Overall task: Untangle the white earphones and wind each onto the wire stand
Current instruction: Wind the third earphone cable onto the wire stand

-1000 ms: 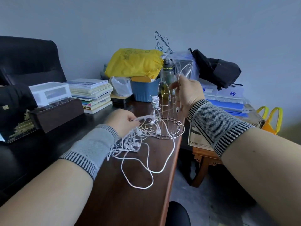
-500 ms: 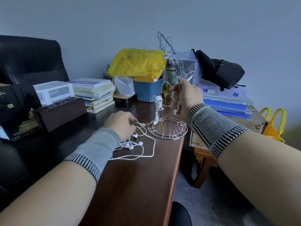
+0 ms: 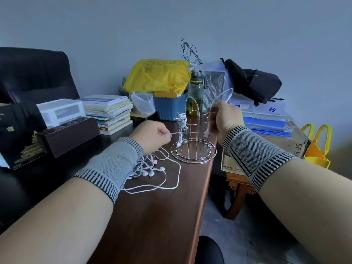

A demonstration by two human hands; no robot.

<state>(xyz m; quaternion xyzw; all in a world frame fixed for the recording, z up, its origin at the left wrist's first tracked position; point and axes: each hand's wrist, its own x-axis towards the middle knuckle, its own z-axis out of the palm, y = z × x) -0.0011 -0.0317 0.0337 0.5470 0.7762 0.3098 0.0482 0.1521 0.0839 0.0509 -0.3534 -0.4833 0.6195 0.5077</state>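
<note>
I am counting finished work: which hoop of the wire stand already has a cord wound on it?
The short left hoop of the wire stand: white cord is bunched around its top. The tall middle hoop is bare.

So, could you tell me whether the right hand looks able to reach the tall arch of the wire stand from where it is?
Probably yes: the right hand is beside the tall arch, nothing between, though it is pinching an earphone cord.

Dark desk (image 3: 152, 225); wire stand (image 3: 193, 149); earphones (image 3: 152, 170)
</note>
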